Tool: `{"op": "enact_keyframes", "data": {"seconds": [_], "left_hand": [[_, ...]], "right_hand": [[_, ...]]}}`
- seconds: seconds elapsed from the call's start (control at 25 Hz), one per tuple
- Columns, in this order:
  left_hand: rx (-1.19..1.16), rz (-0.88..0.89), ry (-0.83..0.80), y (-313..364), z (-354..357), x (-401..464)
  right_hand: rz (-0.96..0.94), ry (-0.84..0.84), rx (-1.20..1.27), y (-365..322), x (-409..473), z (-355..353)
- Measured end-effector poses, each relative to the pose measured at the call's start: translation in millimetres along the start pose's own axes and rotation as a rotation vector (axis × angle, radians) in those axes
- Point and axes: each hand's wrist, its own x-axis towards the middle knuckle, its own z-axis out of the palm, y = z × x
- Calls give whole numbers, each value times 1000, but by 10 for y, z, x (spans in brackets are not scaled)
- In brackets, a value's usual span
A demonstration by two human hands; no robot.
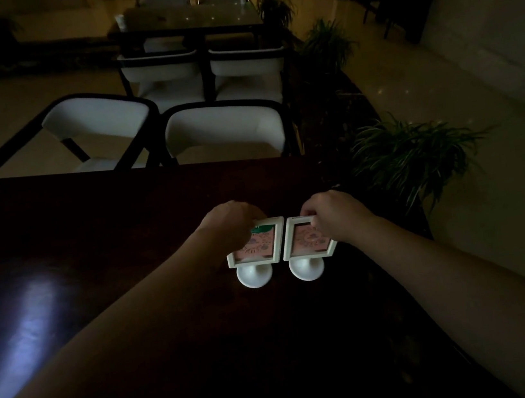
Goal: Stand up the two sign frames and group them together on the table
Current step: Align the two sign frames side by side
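Note:
Two white sign frames with pink cards stand side by side on the dark table (136,317), each on a round white foot. The left sign frame (256,250) and the right sign frame (306,243) nearly touch along their inner edges. My left hand (229,222) grips the top left of the left frame and covers that corner. My right hand (333,210) holds the top right of the right frame. The room is dim.
Two white chairs (224,130) with dark frames stand at the table's far edge. A potted plant (410,157) sits by the table's right side, with more plants behind it. Another table (185,20) with chairs is further back.

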Motion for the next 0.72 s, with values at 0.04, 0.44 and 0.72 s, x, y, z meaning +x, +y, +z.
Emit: {"op": "enact_keyframes", "data": {"seconds": [0.04,0.44,0.72], "left_hand": [[11,5,2,4,0,0],[-4,22,36,-6,14,-38],[13,-10,55,15,46,-115]], "right_hand": [[5,3,5,-4,0,1],[4,-5,2,7,-13,7],[53,-64,64,77,-51,82]]}}
